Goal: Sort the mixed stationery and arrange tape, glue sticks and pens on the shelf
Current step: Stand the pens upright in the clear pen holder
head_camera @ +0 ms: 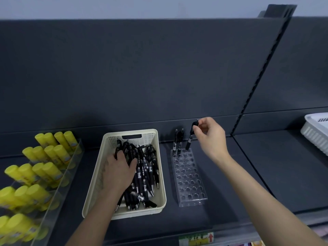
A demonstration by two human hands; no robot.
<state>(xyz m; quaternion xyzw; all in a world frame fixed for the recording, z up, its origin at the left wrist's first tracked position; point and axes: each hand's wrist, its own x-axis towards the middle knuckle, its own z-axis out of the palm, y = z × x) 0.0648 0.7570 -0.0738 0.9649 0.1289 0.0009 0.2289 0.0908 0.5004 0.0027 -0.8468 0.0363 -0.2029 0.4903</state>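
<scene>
the right hand pinches a pen by its top, to lower it upright into the clear holder. the left hand grasps more pens in the basket.

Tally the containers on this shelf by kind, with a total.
Cream basket: 1
White basket: 1
Clear pen rack: 1
Clear glue-stick tray: 1
Total: 4
</scene>
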